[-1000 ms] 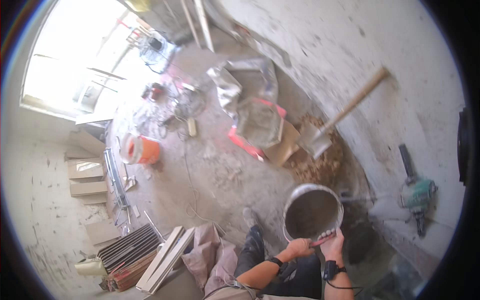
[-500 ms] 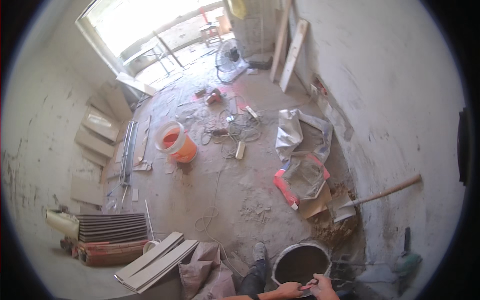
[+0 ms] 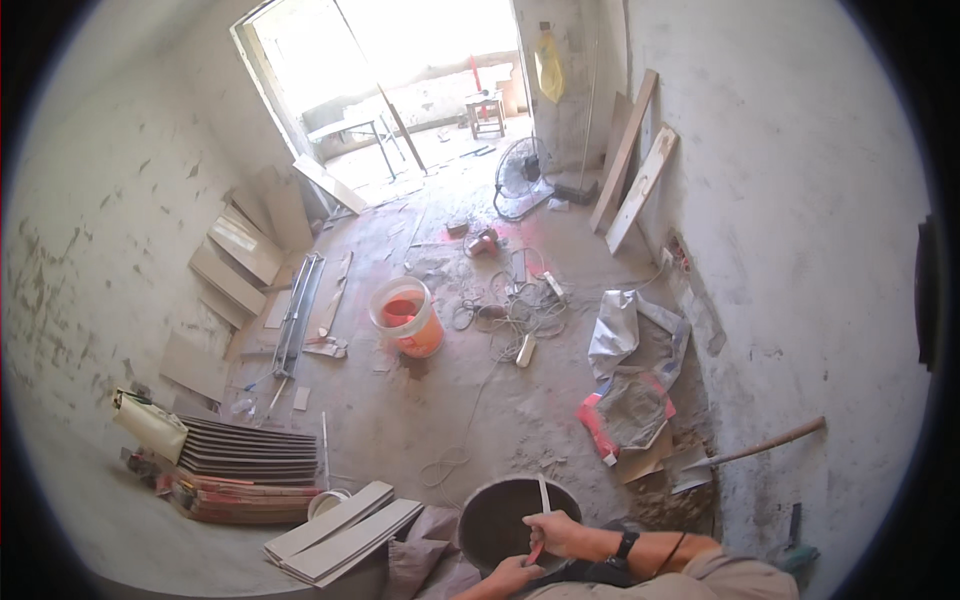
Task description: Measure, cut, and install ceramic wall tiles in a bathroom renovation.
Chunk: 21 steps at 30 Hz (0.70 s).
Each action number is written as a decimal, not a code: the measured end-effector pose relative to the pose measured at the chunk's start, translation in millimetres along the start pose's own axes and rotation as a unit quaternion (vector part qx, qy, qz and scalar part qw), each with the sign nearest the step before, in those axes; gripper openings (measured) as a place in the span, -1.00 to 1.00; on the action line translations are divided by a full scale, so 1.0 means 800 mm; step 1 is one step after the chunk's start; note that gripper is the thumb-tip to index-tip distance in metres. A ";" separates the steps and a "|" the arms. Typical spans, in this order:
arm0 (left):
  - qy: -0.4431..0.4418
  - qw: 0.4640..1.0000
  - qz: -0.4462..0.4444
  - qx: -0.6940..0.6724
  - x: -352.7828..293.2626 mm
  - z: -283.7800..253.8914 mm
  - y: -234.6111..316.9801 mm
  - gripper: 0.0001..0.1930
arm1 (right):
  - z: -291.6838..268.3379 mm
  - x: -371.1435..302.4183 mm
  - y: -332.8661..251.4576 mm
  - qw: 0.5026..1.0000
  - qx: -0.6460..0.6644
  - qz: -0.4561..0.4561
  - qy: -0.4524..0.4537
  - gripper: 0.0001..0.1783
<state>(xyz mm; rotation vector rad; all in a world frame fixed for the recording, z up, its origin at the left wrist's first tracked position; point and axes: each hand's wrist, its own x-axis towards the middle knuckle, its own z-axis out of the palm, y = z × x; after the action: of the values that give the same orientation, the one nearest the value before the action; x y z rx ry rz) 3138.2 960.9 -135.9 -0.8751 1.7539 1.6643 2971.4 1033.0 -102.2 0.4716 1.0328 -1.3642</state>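
A dark round bucket [image 3: 485, 525] stands at the lower middle, with both my hands over its near right part. My right hand [image 3: 556, 533], with a black watch at the wrist, is closed around a slim tool with a pale flat blade [image 3: 544, 492] pointing away from me. A red part [image 3: 535, 552], apparently its handle, sticks out below that fist. My left hand [image 3: 512, 577] is closed at the red end, its fingers partly hidden. What the bucket holds is too dark to make out.
Pale boards [image 3: 345, 535] and a brown sack [image 3: 430, 560] lie left of the bucket. A shovel [image 3: 765, 443] leans at the right wall near an opened cement bag [image 3: 630, 410]. Farther off are an orange bucket [image 3: 415, 325], tangled cables [image 3: 515, 310] and a fan [image 3: 520, 180].
My view has shifted, and the bucket now appears farther left. My right hand has come over the bucket, and the pale blade now shows above its fist.
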 end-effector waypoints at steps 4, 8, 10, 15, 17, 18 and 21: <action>0.054 0.990 0.032 -0.124 -0.002 -0.043 0.050 -0.57 | 0.062 0.032 -0.062 0.996 -0.074 0.022 -0.046 -0.74; 0.124 0.963 0.022 -0.238 0.021 -0.083 0.124 -0.57 | 0.101 0.089 -0.133 0.983 -0.161 0.059 -0.059 -0.74; 0.174 0.971 0.000 -0.163 0.077 -0.107 0.115 -0.56 | 0.098 0.138 -0.173 0.978 -0.174 0.061 -0.096 -0.77; 0.186 0.981 0.026 -0.042 0.207 -0.179 0.200 -0.53 | 0.093 0.196 -0.327 0.990 -0.127 0.054 -0.036 -0.75; 0.143 0.990 0.003 0.011 0.228 -0.207 0.274 -0.55 | 0.075 0.209 -0.393 0.995 -0.062 0.066 -0.041 -0.75; 0.099 0.993 -0.019 0.068 0.235 -0.225 0.315 -0.57 | 0.074 0.202 -0.417 0.999 -0.018 0.040 -0.030 -0.76; 0.052 0.991 -0.007 0.123 0.248 -0.270 0.404 -0.56 | 0.071 0.198 -0.463 0.997 0.074 -0.033 -0.006 -0.78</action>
<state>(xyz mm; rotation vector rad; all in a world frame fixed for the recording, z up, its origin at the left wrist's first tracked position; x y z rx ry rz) 2770.6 734.6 -71.3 -0.8700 1.9676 1.3775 2623.5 822.1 -99.8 0.5411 0.9484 -1.5073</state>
